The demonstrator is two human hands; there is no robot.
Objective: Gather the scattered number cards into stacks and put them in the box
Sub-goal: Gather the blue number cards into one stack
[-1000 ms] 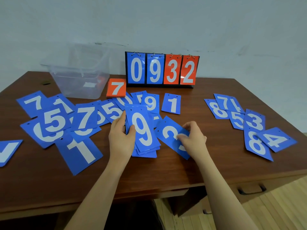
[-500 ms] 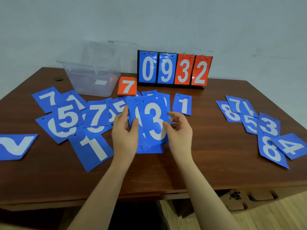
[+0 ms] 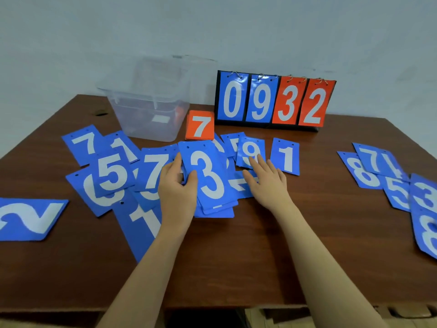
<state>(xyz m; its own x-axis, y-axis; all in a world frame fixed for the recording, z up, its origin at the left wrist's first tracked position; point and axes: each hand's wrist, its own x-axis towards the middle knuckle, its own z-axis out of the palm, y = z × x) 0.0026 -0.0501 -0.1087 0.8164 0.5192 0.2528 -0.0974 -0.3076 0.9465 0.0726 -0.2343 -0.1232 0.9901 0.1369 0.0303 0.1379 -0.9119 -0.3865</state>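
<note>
My left hand point(image 3: 176, 185) grips a stack of blue number cards point(image 3: 208, 181) with a 3 on top, thumb lying over its left edge. With straight fingers my right hand point(image 3: 264, 178) rests flat on loose blue cards beside the stack, fingertips on a 9 card point(image 3: 249, 150). A blue 1 card point(image 3: 286, 156) lies just right of that hand. Several blue cards are scattered at the left point(image 3: 111, 171) and at the right point(image 3: 378, 169). The clear plastic box point(image 3: 146, 110) stands at the back left.
A stack of orange cards with a 7 on top point(image 3: 199, 126) sits beside the box. A flip scoreboard reading 0932 point(image 3: 274, 101) stands at the back of the brown wooden table point(image 3: 236, 261). A large blue 2 card point(image 3: 30, 217) lies at the far left.
My right hand let go of the 3 card, now on top of the stack, and reached forward and right onto the loose cards by the 9. The left hand keeps hold of the stack.
</note>
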